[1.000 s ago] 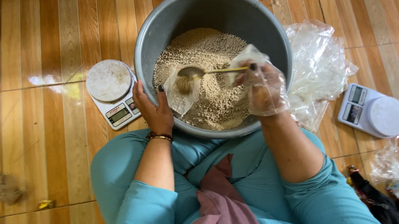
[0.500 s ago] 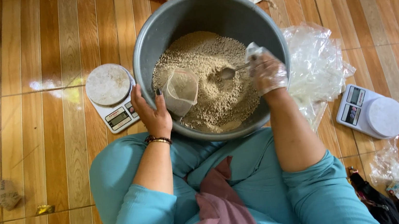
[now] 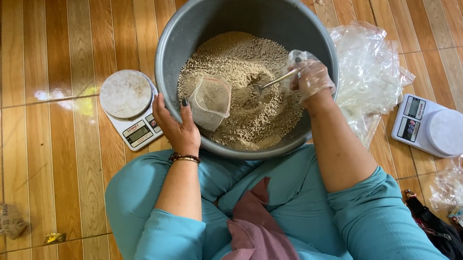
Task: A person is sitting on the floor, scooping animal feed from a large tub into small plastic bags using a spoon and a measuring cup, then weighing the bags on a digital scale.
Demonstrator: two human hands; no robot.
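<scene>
While the left hand (image 3: 179, 132) pinched a small clear bag (image 3: 210, 101) open over the grain (image 3: 237, 63) in the grey basin (image 3: 191, 18), the right hand (image 3: 312, 79) (plastic-gloved) gripped a metal spoon (image 3: 267, 82) dug into it; scales (image 3: 130, 108) sat left.

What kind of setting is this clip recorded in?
Probably a home or small workshop floor used for portioning feed: wood-patterned floor, a grey basin of granules, two kitchen scales and plastic bags.
</scene>
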